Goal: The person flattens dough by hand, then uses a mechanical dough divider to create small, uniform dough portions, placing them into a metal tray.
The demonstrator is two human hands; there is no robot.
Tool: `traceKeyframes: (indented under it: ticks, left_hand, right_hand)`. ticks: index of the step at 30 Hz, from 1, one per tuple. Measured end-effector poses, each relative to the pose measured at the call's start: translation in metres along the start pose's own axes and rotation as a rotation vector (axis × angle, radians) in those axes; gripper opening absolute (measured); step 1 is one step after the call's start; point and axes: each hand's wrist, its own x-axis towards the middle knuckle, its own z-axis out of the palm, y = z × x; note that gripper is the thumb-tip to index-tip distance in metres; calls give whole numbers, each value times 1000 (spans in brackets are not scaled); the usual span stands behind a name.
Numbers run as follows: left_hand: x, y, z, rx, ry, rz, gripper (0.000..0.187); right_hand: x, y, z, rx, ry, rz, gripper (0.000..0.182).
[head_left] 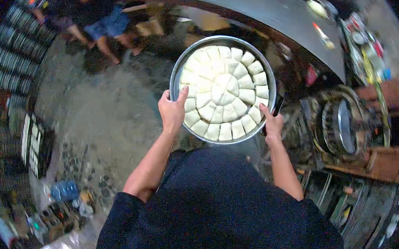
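A round metal pan (272, 76) is held up in front of my body. Cut pieces of pale dough (225, 90) fill it in rings, with wedge-shaped pieces in the middle. My left hand (173, 109) grips the left rim, thumb over the edge. On the lower right rim, my right hand (272, 122) holds the pan with its thumb on the inside; the fingers of both hands are partly hidden under the pan.
A dark table (255, 8) at the top bears dough pieces, a blue object and a brush (323, 36). Round machinery (346, 125) stands at the right. People (108, 27) are at the upper left, near stacked racks (15, 60). A blue container (64, 190) lies lower left.
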Motion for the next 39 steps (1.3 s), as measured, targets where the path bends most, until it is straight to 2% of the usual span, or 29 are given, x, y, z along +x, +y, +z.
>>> traceKeyframes:
  ticks: [1, 4, 6, 9, 12, 16, 18, 19, 22, 24, 25, 27, 29, 31, 33, 36, 38, 39]
  left_hand:
    - [6, -14, -44, -6, 53, -9, 34]
    - [80, -98, -103, -303, -88, 16, 33]
    - [120, -98, -186, -215, 12, -78, 34]
    - [188, -124, -245, -342, 136, -79, 31]
    - [262, -137, -289, -395, 251, -137, 30]
    - [379, -147, -316, -446, 350, -171, 29]
    - [439, -153, -323, -533, 438, -113, 28]
    - [469, -153, -329, -472, 473, -183, 29]
    - [554, -126, -351, -482, 557, -184, 30]
    - [639, -131, -385, -497, 658, -202, 34]
    - [683, -130, -406, -530, 682, -208, 35]
    - [754, -137, -443, -569, 712, -218, 36]
    - [786, -163, -446, -574, 777, -224, 37]
    - [830, -202, -450, -611, 760, -186, 37]
    - [932, -221, -516, -620, 748, -218, 37]
    - [1092, -218, -612, -689, 652, -183, 36]
    - [1163, -209, -645, -693, 598, -142, 36]
    - [1195, -205, -656, -653, 574, -157, 36]
  right_hand:
    - [-14, -1, 45, 45, -79, -19, 40]
    - [-64, 22, 138, -43, 96, -168, 36]
    - [-75, 5, 230, -107, 23, -139, 33]
    - [-65, -32, 341, -154, -151, -103, 34]
    - [-25, -38, 441, -264, -271, -199, 33]
    - [57, -63, 583, -267, -452, -226, 32]
    - [116, -64, 653, -374, -482, -291, 29]
    - [130, -83, 691, -374, -529, -258, 26]
    - [175, -126, 804, -370, -625, -156, 22]
    - [202, -153, 907, -311, -683, -186, 26]
    - [206, -178, 961, -371, -690, -113, 26]
    - [227, -180, 1056, -343, -733, -136, 26]
    - [249, -157, 1101, -312, -807, -176, 28]
    - [271, -133, 1142, -330, -806, -219, 28]
    - [273, -154, 1260, -349, -786, -225, 28]
    - [274, -192, 1419, -269, -749, -191, 29]
    - [293, -209, 1478, -323, -677, -272, 28]
    - [302, -218, 1498, -288, -683, -154, 28]
